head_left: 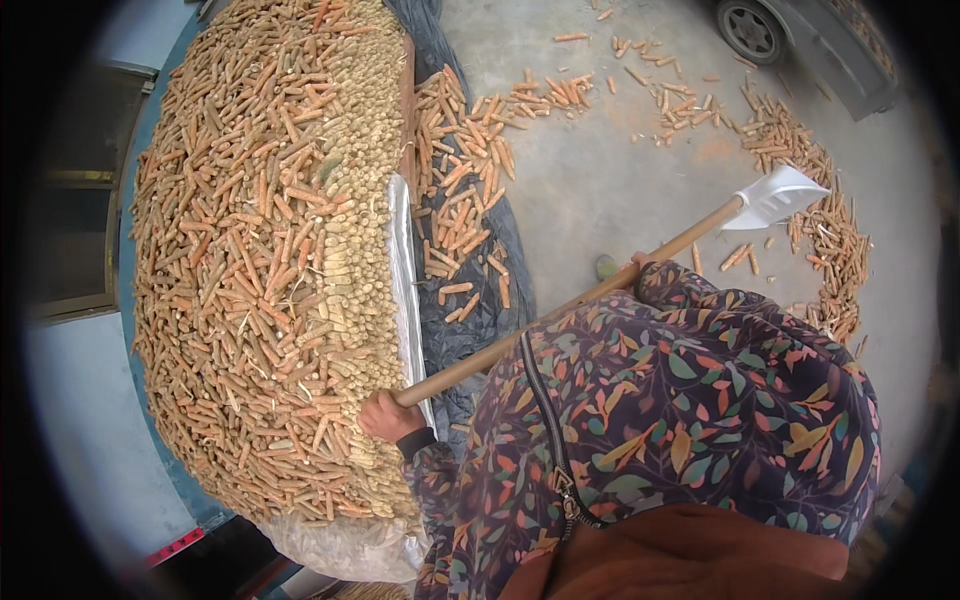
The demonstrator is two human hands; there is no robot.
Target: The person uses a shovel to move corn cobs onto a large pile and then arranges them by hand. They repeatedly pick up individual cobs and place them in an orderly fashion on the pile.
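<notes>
A shovel (560,308) with a long wooden handle and a white scoop blade slants across in front of my body. My left hand (386,416) is closed round the handle's end, beside the big stack of corn cobs (250,260). Farther up the handle, my right hand (636,266) grips it, mostly hidden by the floral sleeve. The blade points to the far right, over or close to a curved band of loose corn cobs (828,240); whether it touches them I cannot tell. No cobs show on the blade's visible side.
Dark plastic sheeting (470,360) runs along the stack's right side, with a heap of cobs (465,200) on it. More cobs lie scattered over the concrete floor (610,160). A vehicle wheel (750,32) stands at the far right. A wall with a window (80,200) is at left.
</notes>
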